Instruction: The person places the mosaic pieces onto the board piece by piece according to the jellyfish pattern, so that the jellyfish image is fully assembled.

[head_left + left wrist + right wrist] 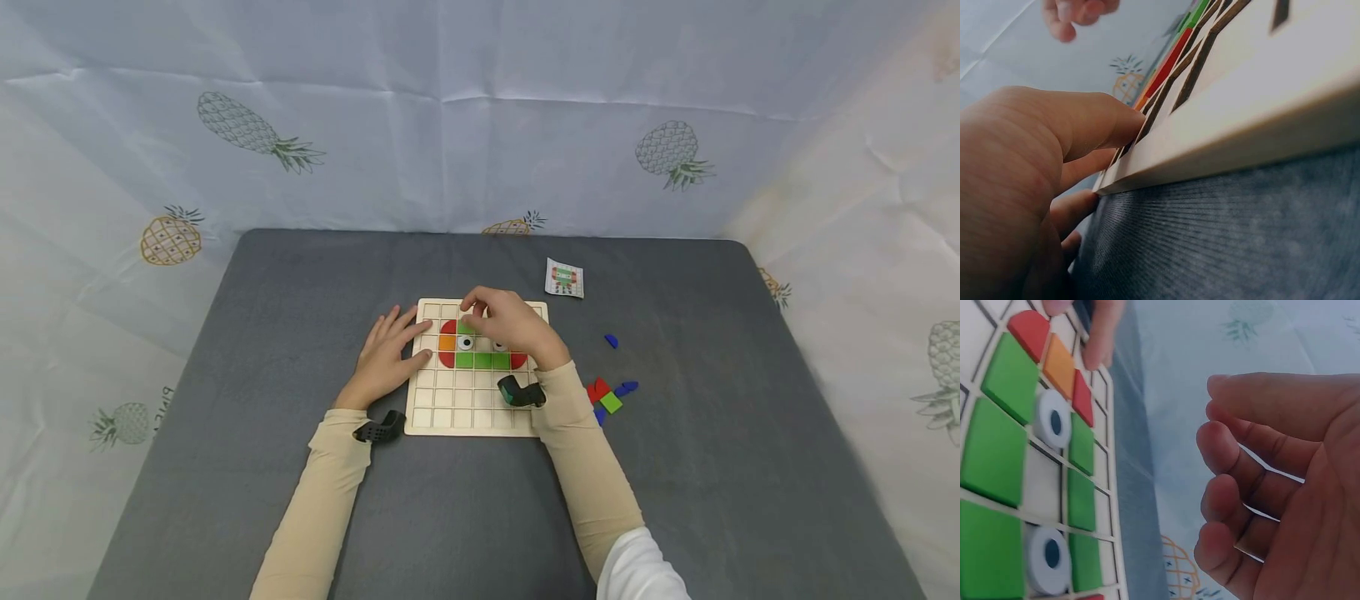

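board (472, 408): 2 eyes (1055, 422) | left hand (386, 360) flat, steadying edge | right hand (510, 323) curled loose, grip empty | loose pieces (611, 398) right

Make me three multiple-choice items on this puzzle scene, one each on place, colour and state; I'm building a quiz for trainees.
1. Where does the pattern card lie?
A. on the wooden board
B. on the grey table beyond the board's far right corner
C. under the left hand

2. What colour is the tile between the two red pieces at the figure's left end?
A. orange
B. blue
C. white

3. How is the left hand?
A. a fist in the air
B. holding a blue piece
C. fingers resting on the wooden board edge

Key: B, the card lies apart on cloth; A, seen from the right wrist; C, seen from the head.
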Demonstrator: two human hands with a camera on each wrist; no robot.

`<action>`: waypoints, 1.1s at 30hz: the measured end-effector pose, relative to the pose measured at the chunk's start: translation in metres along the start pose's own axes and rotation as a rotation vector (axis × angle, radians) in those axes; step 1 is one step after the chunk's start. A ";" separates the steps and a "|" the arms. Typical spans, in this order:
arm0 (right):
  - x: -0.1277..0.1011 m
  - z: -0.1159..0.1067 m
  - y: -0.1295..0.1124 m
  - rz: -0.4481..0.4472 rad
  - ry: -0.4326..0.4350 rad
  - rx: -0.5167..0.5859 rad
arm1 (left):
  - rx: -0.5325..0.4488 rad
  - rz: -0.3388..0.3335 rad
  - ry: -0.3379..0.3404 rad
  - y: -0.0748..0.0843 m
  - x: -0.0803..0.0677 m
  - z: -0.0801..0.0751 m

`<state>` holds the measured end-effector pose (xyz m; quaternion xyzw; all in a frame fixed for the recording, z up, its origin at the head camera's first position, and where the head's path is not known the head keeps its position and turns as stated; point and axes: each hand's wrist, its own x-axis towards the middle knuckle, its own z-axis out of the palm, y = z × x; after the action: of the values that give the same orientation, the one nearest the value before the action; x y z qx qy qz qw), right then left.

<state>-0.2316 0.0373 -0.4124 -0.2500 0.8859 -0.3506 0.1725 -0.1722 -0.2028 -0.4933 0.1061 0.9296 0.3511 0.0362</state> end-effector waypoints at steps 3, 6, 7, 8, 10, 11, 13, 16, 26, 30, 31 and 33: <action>-0.007 -0.008 0.000 -0.015 0.032 0.022 | -0.001 0.002 -0.002 0.001 0.000 0.001; -0.015 -0.015 0.000 -0.039 0.062 0.053 | -0.001 0.006 -0.008 0.001 0.000 0.001; -0.018 -0.017 0.000 -0.049 0.070 0.063 | -0.001 0.007 -0.010 0.001 -0.001 0.002; -0.020 -0.020 0.001 -0.060 0.075 0.076 | 0.001 0.010 -0.009 0.002 -0.001 0.002; -0.026 -0.024 0.001 -0.081 0.075 0.103 | 0.004 0.010 -0.011 0.002 -0.001 0.003; -0.029 -0.026 0.002 -0.089 0.069 0.117 | 0.003 0.010 -0.011 0.002 -0.001 0.003; -0.036 -0.031 0.004 -0.104 0.050 0.145 | 0.001 0.008 -0.013 0.002 -0.001 0.004; -0.049 -0.040 0.007 -0.110 0.019 0.178 | -0.003 0.014 -0.011 0.002 -0.001 0.004; -0.091 -0.061 0.028 -0.040 0.046 0.047 | 0.019 0.013 0.006 0.000 -0.001 0.003; -0.103 -0.064 0.039 -0.024 0.052 0.013 | 0.014 0.009 0.004 -0.001 -0.001 0.002; -0.107 -0.065 0.041 -0.017 0.053 0.010 | 0.014 0.010 0.004 0.000 -0.001 0.002; -0.113 -0.066 0.045 0.003 0.059 0.002 | 0.012 0.012 0.003 0.000 -0.001 0.001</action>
<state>-0.1854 0.1649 -0.3841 -0.2382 0.8905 -0.3586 0.1470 -0.1706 -0.2025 -0.4943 0.1116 0.9311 0.3457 0.0322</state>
